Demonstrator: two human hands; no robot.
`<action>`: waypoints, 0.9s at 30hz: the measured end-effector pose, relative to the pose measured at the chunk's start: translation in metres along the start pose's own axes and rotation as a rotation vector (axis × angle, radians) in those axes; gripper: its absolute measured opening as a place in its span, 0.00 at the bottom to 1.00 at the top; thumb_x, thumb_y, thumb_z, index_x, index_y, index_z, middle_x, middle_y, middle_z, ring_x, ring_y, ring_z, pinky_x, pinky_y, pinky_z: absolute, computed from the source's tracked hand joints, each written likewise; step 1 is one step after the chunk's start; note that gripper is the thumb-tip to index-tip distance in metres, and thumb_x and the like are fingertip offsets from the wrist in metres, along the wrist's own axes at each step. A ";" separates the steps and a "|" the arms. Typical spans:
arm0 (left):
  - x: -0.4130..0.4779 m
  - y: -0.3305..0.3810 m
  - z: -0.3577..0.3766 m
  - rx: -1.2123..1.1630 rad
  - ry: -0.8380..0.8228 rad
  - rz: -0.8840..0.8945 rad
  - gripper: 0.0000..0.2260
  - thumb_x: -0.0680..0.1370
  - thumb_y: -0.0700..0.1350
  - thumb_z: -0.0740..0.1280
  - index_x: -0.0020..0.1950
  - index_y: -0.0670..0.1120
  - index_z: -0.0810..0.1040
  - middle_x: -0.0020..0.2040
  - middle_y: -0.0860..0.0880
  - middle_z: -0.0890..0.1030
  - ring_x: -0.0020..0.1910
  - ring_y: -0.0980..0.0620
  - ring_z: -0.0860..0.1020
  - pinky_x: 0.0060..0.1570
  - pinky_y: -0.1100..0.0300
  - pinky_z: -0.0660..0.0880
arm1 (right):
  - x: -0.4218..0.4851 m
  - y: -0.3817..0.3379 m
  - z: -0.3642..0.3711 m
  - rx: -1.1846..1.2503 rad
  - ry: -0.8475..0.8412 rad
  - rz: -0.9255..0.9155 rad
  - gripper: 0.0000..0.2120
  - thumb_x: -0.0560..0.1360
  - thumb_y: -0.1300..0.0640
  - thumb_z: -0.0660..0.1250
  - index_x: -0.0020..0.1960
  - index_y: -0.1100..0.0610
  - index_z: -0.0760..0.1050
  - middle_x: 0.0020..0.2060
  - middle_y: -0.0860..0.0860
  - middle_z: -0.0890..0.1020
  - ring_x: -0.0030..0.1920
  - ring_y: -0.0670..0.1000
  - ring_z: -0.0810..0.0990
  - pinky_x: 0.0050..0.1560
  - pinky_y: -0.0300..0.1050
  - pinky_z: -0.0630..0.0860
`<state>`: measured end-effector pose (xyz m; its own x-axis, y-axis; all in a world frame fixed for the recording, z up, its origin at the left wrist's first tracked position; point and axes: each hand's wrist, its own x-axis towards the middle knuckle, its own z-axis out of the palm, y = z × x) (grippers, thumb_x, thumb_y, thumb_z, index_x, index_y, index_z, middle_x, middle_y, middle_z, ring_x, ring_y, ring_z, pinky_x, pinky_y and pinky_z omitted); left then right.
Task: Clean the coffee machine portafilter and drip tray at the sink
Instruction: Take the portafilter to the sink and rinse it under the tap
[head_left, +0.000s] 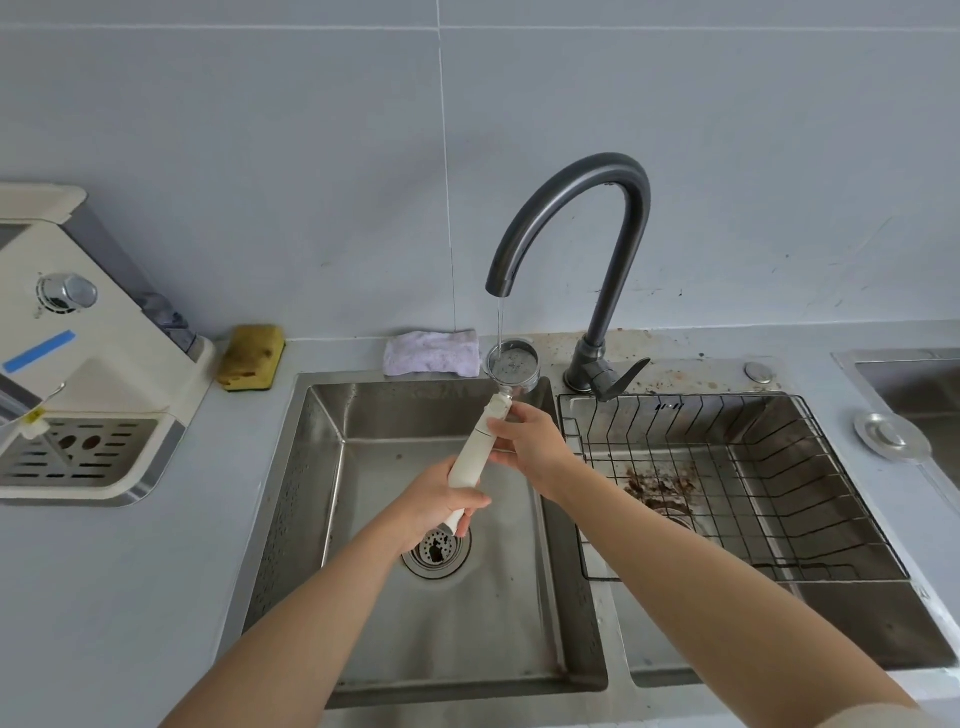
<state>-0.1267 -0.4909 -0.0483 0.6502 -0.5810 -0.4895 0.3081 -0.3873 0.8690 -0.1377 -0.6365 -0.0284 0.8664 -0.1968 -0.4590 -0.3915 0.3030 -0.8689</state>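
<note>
Over the left sink basin (467, 623), we hold the portafilter (511, 364) under the running faucet (597, 208). Our left hand (436, 504) grips the handle's end; our right hand (530, 441) seems to pinch it higher up.

- The portafilter (471, 454) has a cream-white handle and a silver metal cup.
- The tap (587, 208) is dark grey.
- The coffee machine (104, 374) is cream, with one strip of blue tape (40, 351).
- The sponge (252, 356) is yellow with brown stains.
- The cloth (432, 353) is pale lilac.
- The sink (322, 467) is silver steel, with brown specks (660, 486) in the right basin.
- The rack (737, 457) is a grid of black wire.
</note>
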 end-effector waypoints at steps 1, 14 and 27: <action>0.000 0.001 -0.001 0.009 0.005 0.002 0.12 0.73 0.34 0.67 0.49 0.50 0.74 0.26 0.49 0.72 0.21 0.52 0.69 0.29 0.61 0.68 | 0.000 0.000 0.001 0.001 -0.004 -0.003 0.10 0.77 0.67 0.60 0.58 0.63 0.71 0.43 0.52 0.77 0.42 0.50 0.78 0.46 0.43 0.78; -0.008 -0.005 -0.009 0.117 0.138 -0.027 0.16 0.72 0.36 0.67 0.58 0.45 0.73 0.26 0.48 0.72 0.20 0.53 0.69 0.25 0.64 0.68 | 0.003 0.014 0.020 0.093 0.011 0.005 0.12 0.77 0.68 0.59 0.59 0.61 0.72 0.44 0.53 0.77 0.48 0.54 0.77 0.54 0.50 0.77; -0.015 -0.003 -0.010 0.268 0.306 -0.100 0.13 0.72 0.38 0.68 0.55 0.45 0.71 0.34 0.48 0.74 0.19 0.55 0.69 0.21 0.66 0.66 | 0.004 0.022 0.038 0.304 0.054 0.084 0.15 0.77 0.69 0.59 0.63 0.65 0.70 0.41 0.53 0.77 0.40 0.50 0.77 0.50 0.47 0.76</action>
<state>-0.1304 -0.4742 -0.0430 0.8147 -0.3073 -0.4917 0.2151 -0.6272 0.7486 -0.1308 -0.5952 -0.0424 0.8138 -0.2058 -0.5434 -0.3436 0.5837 -0.7357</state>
